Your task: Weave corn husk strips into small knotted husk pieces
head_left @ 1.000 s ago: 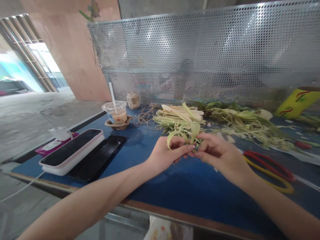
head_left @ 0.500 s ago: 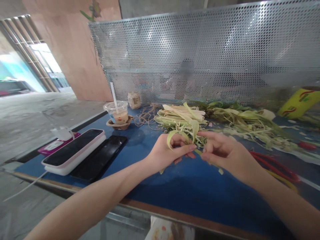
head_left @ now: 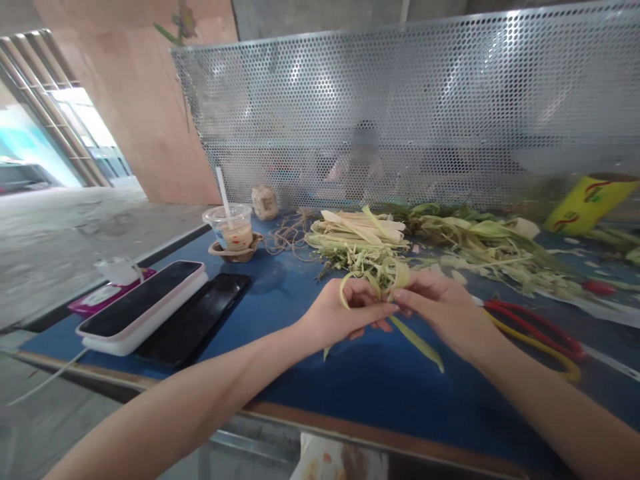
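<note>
My left hand (head_left: 336, 312) is closed in a pinch on pale green corn husk strips (head_left: 419, 344) above the blue table. One strip curls in a loop over the left fingers, and a tail hangs down to the right. My right hand (head_left: 436, 300) pinches a second bent loop of husk (head_left: 400, 273) right beside the left fingertips. How the strips cross between the fingers is hidden. Just behind the hands lie a bundle of pale husks (head_left: 357, 227) and some thin greenish shreds (head_left: 385, 259).
Scissors with red and yellow handles (head_left: 537, 330) lie beside my right forearm. More husks (head_left: 480, 233) and a yellow roll (head_left: 590, 203) sit at the right. Leftward are a phone (head_left: 200, 317), a white-cased device (head_left: 143, 307), an iced drink (head_left: 233, 230) and twine (head_left: 290, 235). A perforated metal panel (head_left: 310, 120) stands behind.
My right hand has moved left and in against the left fingertips. The strip that stood upright is now bent down into a loop. The hanging tail and the scissors show more fully.
</note>
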Demonstrator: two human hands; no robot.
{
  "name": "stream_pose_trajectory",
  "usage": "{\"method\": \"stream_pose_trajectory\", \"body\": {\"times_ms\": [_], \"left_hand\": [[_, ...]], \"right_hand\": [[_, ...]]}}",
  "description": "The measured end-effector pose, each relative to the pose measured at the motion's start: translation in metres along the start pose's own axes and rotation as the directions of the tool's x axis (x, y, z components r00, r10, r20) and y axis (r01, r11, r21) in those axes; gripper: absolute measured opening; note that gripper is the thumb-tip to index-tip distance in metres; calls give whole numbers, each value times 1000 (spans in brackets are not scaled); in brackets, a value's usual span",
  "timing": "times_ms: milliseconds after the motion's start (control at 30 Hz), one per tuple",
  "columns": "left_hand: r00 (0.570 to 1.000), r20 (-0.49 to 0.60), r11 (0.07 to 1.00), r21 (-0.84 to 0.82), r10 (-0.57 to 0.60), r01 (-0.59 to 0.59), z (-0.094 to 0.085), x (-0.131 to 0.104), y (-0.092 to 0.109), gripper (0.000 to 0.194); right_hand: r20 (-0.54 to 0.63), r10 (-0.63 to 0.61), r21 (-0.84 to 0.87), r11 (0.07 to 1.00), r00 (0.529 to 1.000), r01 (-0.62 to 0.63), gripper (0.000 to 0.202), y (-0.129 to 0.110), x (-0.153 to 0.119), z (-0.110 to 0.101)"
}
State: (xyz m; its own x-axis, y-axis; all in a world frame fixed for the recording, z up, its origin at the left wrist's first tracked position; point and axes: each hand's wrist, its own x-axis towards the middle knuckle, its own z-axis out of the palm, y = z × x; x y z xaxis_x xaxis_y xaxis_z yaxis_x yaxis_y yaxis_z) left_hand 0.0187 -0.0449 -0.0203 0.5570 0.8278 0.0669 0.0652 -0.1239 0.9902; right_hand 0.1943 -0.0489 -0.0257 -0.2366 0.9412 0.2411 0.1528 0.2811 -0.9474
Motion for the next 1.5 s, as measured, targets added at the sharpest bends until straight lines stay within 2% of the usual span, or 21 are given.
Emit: {"method": "stream_pose_trajectory", "body": {"times_ms": [133,300,400,500,633,733,833,967,1067,1167,1200,1333,1433,1500], "left_hand": [[998,-44,995,95,45,-40,2,-3,2,24],[998,-43,997,57,45,-43,2,-4,4,24],[997,-65,999,16,40,-39,1,-3,3,24],[992,-108,998,1,64,-64,-2,-3,3,24],[991,-106,997,23,80,-78,-6,-3,4,23],[994,-76,996,32,85,-82,-6,-3,4,24],[995,-64,997,14,80,-80,-7,-2,4,26],[993,-62,995,6,103,-103,-11,-1,7,25],[993,15,991,-64,121,-120,-14,-2,12,33],[994,54,985,-150,98,-89,-14,-4,14,52],[995,58,986,-149,85,-76,-14,-4,14,56],[993,113,990,-141,30,-14,-13,-5,10,63],[988,151,987,-162,11,14,-10,-4,10,62],[986,165,986,-165,6,22,-9,-4,10,64]], "right_hand": [[-105,-20,58,998,994,26,20,1,-5,2],[-175,-33,77,996,984,47,20,-2,-7,3],[-120,-10,-27,1000,993,7,21,-5,-7,0],[30,28,-221,975,999,-20,22,-9,-8,-2],[173,9,-420,905,985,66,28,-16,-11,-2],[200,-74,-415,897,977,153,27,-21,-12,-4],[223,-91,-393,903,971,174,26,-24,-11,-6],[250,-48,-397,906,967,148,26,-20,-9,-7],[179,-23,-408,908,984,95,19,-13,-8,-8],[130,-76,-397,910,989,122,49,-9,-10,-8],[141,-103,-385,911,985,150,52,-9,-10,-8],[137,-160,-356,913,978,199,40,-12,-12,-3],[164,-127,-356,917,978,179,22,-13,-11,3],[165,-110,-347,924,980,162,18,-12,-11,5]]}}
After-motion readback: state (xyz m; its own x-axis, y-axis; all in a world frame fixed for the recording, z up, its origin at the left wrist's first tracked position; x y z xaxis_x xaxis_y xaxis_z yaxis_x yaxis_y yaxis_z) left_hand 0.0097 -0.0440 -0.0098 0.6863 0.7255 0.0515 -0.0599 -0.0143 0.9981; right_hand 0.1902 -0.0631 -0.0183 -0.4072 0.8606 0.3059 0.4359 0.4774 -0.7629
